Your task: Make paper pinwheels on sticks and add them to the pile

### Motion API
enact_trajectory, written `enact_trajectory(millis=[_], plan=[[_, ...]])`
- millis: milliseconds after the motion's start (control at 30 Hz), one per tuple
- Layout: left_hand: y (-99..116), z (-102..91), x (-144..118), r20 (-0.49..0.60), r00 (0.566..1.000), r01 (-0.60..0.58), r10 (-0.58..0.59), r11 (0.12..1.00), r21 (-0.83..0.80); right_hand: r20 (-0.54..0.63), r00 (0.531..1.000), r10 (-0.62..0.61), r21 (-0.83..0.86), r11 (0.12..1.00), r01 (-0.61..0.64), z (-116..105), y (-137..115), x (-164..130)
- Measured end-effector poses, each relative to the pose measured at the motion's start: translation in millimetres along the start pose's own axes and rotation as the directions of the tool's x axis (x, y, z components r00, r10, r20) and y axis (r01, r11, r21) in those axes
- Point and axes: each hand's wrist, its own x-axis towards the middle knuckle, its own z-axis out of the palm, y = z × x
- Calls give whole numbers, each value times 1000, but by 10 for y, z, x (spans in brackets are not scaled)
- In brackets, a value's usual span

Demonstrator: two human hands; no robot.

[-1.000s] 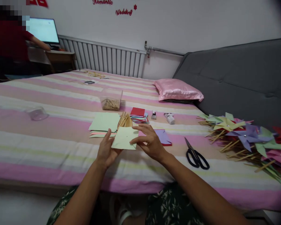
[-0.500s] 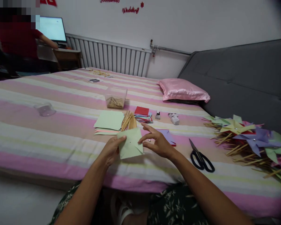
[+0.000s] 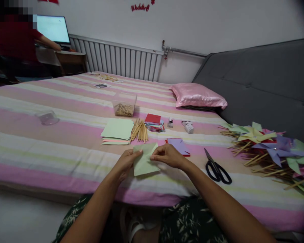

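Observation:
A light green paper square (image 3: 145, 165) is held above the striped bedspread near its front edge. My left hand (image 3: 125, 163) grips its left side, thumb on top and the other fingers beneath. At the right side, my right hand (image 3: 168, 156) pinches the paper between thumb and fingertips. Just beyond lie a stack of light green sheets (image 3: 118, 129) and a bundle of wooden sticks (image 3: 140, 131). Purple and red paper squares (image 3: 179, 146) rest past my right hand. Black-handled scissors (image 3: 215, 168) lie open further right.
Several finished paper pinwheels (image 3: 276, 150) on sticks are heaped at the right. Behind the stacks stand a clear box (image 3: 124, 106) of sticks, a red-topped paper pile (image 3: 152, 118) and a small bottle (image 3: 170, 123). A pink pillow (image 3: 199, 96) lies farther back. A person (image 3: 15, 44) sits at a monitor.
My right hand has closed from spread fingers into a pinch on the paper's right side. The paper has shifted slightly right and down, and its right part is now lifted.

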Motion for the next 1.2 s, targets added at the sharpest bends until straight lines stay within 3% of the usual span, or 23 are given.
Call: enact_trajectory(millis=[467,1200], plan=[[-31,16,0,44,998,-45,42,997,58,-130,991,42,-154,986,-62,21,-29,4],[-79,17,39,-19,994,-99,104,980,175,-226,974,23,-279,956,-88,40,-86,4]])
